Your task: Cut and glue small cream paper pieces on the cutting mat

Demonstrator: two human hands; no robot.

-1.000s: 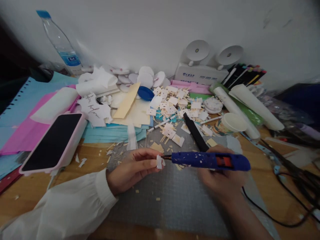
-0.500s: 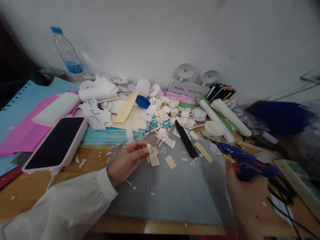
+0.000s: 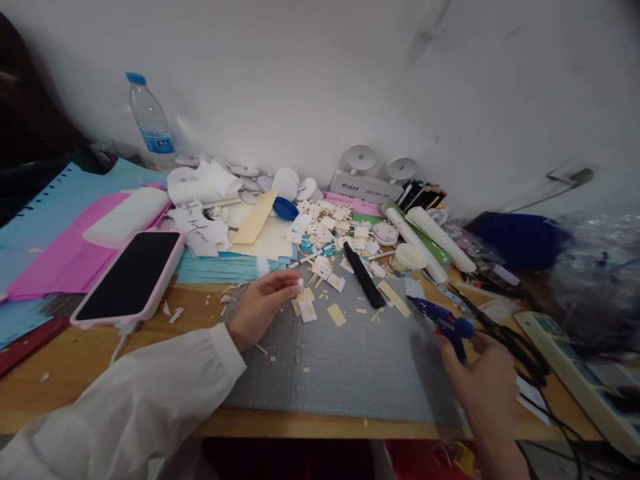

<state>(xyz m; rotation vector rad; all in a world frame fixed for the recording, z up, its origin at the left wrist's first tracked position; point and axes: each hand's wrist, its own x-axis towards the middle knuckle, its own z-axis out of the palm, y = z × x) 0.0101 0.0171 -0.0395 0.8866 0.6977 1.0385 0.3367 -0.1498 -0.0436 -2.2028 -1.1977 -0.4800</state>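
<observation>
Pinching a small white piece (image 3: 301, 285) in the left hand (image 3: 261, 305), with the right hand (image 3: 483, 377) at the blue glue gun (image 3: 444, 320), unclear whether gripping.

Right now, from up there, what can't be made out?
White piece: head view, shape mostly hidden by the left hand.
Whether the right hand grips the glue gun: head view, the hand covers the contact.
Bottle label print: head view, too small.
Power strip end: head view, cut off by right edge.
</observation>
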